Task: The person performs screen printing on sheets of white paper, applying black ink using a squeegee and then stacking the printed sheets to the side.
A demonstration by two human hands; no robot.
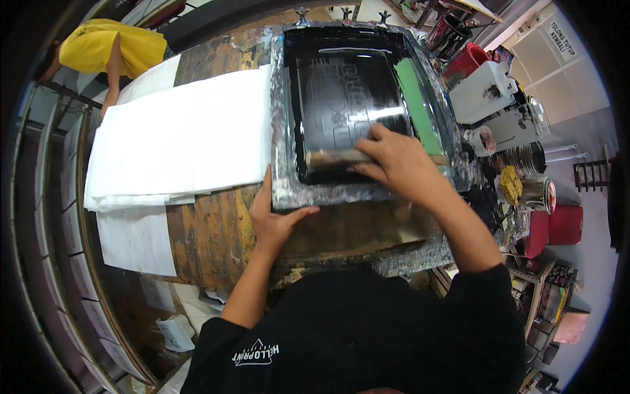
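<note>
A screen printing frame point(281, 151) lies on the worktable, its mesh coated with glossy black ink point(321, 85) and faint outlined lettering. Near the mesh's close end, my right hand point(397, 161) is closed on a wooden-edged squeegee point(335, 158), slightly blurred. The squeegee lies crosswise on the inky mesh; my fingers hide its right end. My left hand point(270, 220) grips the frame's near left corner, fingers along the left side and thumb along the near edge. Left of the frame, a stack of white sheets point(184, 131) comes right up to it.
Green tape point(419, 108) runs along the mesh's right side. Clamps with wing nuts point(346, 14) stand at the frame's far edge. Ink tins point(539, 194), a white jug point(482, 92) and a red bucket point(467, 62) crowd the right. Another person in yellow point(111, 49) reaches toward the sheets; racks point(72, 217) stand left.
</note>
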